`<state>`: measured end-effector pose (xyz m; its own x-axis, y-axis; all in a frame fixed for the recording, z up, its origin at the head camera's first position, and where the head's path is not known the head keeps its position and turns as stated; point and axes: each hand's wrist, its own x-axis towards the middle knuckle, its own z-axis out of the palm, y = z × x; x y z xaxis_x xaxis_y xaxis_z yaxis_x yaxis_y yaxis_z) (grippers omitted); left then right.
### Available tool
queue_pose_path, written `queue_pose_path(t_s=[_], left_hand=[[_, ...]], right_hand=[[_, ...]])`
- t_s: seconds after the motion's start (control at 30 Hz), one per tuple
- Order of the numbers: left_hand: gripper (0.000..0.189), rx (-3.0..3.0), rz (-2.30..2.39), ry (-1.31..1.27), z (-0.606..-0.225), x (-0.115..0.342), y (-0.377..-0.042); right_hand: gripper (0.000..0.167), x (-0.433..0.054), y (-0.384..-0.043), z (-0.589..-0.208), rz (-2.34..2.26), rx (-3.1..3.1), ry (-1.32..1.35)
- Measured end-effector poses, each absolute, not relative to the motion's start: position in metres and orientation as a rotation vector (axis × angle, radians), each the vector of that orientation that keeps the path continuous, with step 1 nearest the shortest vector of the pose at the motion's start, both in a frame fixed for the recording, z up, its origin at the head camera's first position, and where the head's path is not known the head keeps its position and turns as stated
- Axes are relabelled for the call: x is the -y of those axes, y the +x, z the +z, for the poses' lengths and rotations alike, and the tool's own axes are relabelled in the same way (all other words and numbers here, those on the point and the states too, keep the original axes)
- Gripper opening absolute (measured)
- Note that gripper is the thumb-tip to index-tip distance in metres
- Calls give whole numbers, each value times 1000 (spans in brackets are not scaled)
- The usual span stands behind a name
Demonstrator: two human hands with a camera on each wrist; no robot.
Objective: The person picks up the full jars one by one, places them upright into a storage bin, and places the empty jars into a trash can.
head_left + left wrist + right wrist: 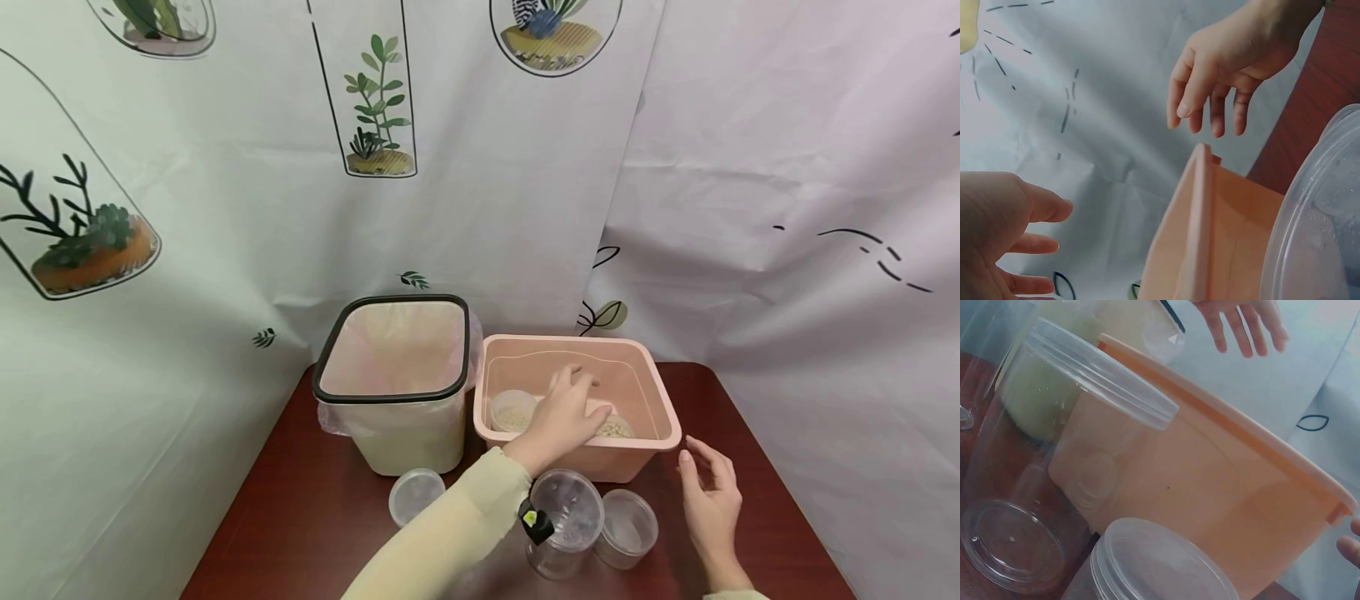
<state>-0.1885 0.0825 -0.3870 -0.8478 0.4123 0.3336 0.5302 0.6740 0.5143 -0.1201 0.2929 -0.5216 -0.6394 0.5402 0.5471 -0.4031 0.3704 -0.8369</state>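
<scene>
My left hand (564, 410) hovers over the pink basin (506, 346), its fingers spread and nothing in its grasp. Inside the basin sits a round clear tub (512, 412) of pale grains. Partly behind the left hand lie other pale kernels (617, 427), their container mostly hidden. Beside the basin's right front corner, my right hand (712, 500) hangs in the air with relaxed, slightly bent fingers, holding nothing. The left wrist view shows both the left hand (1010, 231) and the right hand (1235, 69) apart from the basin rim (1200, 206).
A tall clear jar (573, 504) and a shorter clear tub (628, 529) stand in front of the basin. Left of the forearm is a small round clear container (416, 493). A lined bin with a black rim (390, 398) stands left of the basin on the dark red table (277, 500).
</scene>
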Motion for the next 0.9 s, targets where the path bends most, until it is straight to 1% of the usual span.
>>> queue_pose_path(t_s=[0.1, 0.37, 0.53, 0.7, 0.9], left_hand=[[37, 2620, -935, -787, -383, -74, -184], [36, 2395, -936, -829, -369, -48, -173], [38, 2272, -958, -809, -362, -23, -166], [38, 2171, -966, -747, -363, 4, -162], [37, 2017, -1045, -728, -369, 33, -160]], right_hand=[[25, -280, -108, -495, 1405, 1789, -114], [26, -261, -88, -467, 1347, 1921, -77], [26, -255, -80, -472, 1344, 2055, -83], [28, -257, -76, -490, 1360, 2155, -64], [32, -274, -77, -527, 1333, 2216, 147]])
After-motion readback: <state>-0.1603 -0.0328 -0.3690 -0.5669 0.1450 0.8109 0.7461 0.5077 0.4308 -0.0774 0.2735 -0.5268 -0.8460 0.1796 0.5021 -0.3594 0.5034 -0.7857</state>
